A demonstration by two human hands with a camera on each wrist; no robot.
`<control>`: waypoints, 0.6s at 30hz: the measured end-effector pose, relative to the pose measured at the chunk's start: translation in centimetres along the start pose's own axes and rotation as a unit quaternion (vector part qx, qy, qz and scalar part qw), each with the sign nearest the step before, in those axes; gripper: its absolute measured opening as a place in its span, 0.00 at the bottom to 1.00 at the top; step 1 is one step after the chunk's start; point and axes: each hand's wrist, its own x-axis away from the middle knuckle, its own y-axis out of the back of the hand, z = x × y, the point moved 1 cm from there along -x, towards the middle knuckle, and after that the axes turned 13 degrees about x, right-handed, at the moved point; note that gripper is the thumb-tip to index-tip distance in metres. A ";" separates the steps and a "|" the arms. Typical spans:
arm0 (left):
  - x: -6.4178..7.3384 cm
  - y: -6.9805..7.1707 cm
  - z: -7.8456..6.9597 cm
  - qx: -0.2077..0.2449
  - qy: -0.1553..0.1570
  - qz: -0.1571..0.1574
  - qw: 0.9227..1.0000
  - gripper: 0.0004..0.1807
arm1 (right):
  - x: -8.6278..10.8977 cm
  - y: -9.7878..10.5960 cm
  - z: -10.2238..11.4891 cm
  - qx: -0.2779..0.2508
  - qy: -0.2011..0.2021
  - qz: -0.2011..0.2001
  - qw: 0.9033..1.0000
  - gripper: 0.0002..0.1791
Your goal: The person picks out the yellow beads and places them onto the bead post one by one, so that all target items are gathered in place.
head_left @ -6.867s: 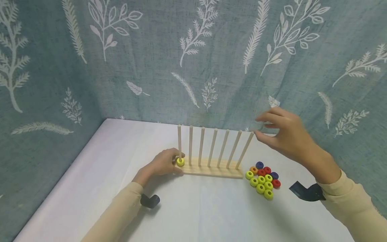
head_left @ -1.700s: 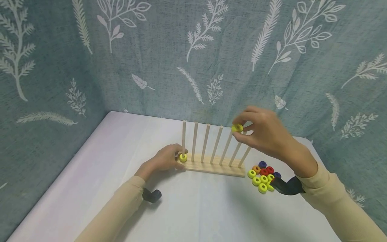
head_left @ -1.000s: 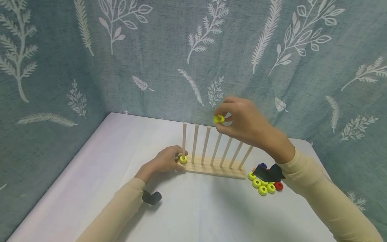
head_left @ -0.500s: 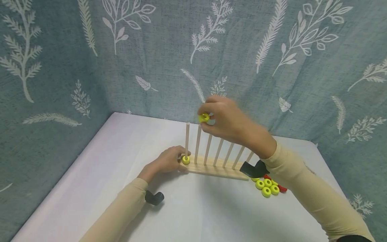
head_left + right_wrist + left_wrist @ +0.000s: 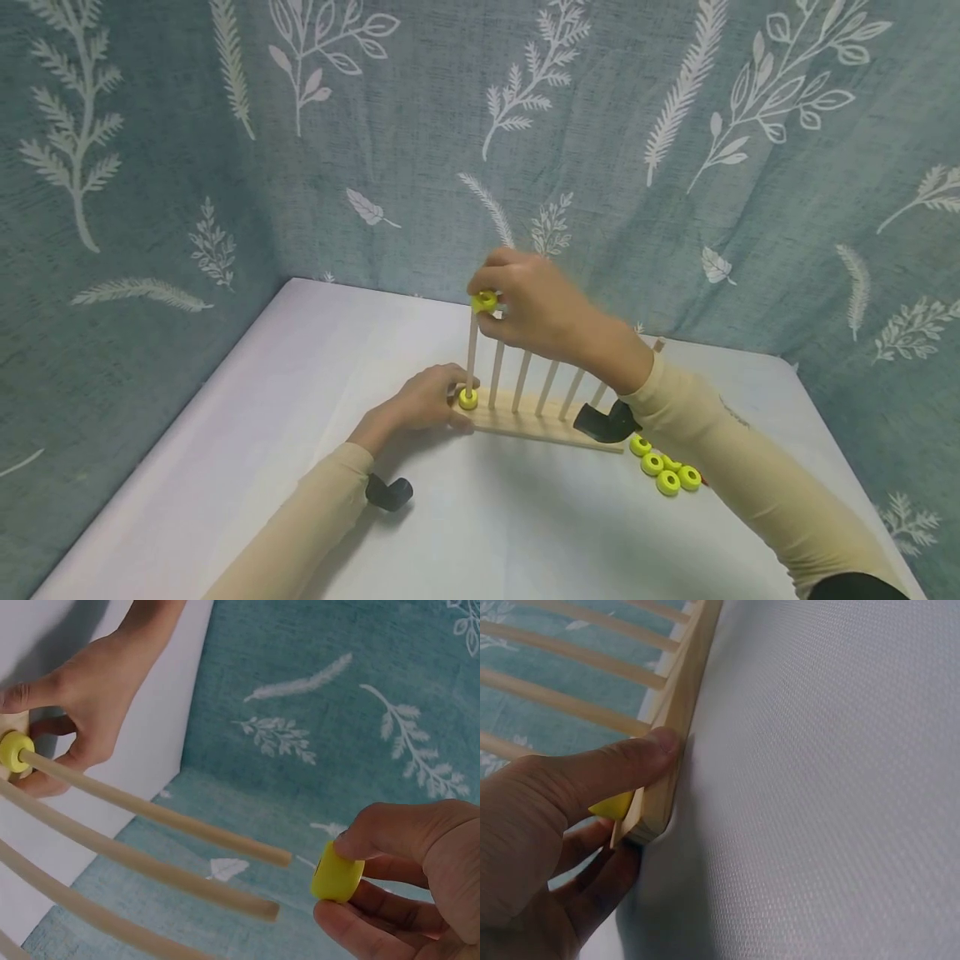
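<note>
A pale wooden peg rack (image 5: pixel 540 427) stands on the table with a row of several upright pegs. My left hand (image 5: pixel 425 400) grips the left end of its base, thumb in front and fingers behind, as the left wrist view confirms. One yellow bead (image 5: pixel 468 400) sits at the bottom of the leftmost peg (image 5: pixel 472 350). Between thumb and fingertips, my right hand (image 5: pixel 536 304) pinches another yellow bead (image 5: pixel 337 874). In the right wrist view this bead is just off the tip of that peg, hole side towards it.
To the right of the rack lies a cluster of loose yellow beads (image 5: pixel 668 482), with a bit of red showing; my right sleeve (image 5: pixel 720 442) covers the rest. A white cloth (image 5: pixel 337 333) covers the table. Green leaf-patterned curtains (image 5: pixel 420 125) hang behind it and along the left.
My right hand, bare of any bead at first, has taken a yellow one and carried it leftward over the pegs to the leftmost peg's top. The left hand keeps its grip on the base.
</note>
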 end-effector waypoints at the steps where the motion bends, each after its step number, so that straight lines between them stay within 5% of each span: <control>1: 0.0 0.0 0.0 0.000 0.000 0.001 1.000 0.34 | -0.1 -0.1 0.1 0.002 0.000 0.003 1.000 0.09; 18: -0.1 -0.1 0.1 -0.013 0.000 0.004 1.000 0.33 | -0.7 -1.6 0.0 0.016 0.006 0.013 1.000 0.09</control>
